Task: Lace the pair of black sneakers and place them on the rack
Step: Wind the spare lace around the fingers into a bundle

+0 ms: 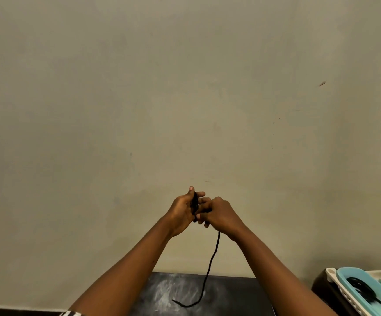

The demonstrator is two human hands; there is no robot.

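left hand (181,213) and right hand (219,214) grip black lace (210,267) raised before wall (185,87)

Worn on the head, facing a plain wall (185,87) head-on. Close to it, tilted little downward. Dark table (207,290) edge just below the wall.

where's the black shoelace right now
In the head view, the black shoelace is held up at centre by both hands, left hand and right hand, its tail hanging onto the dark table.
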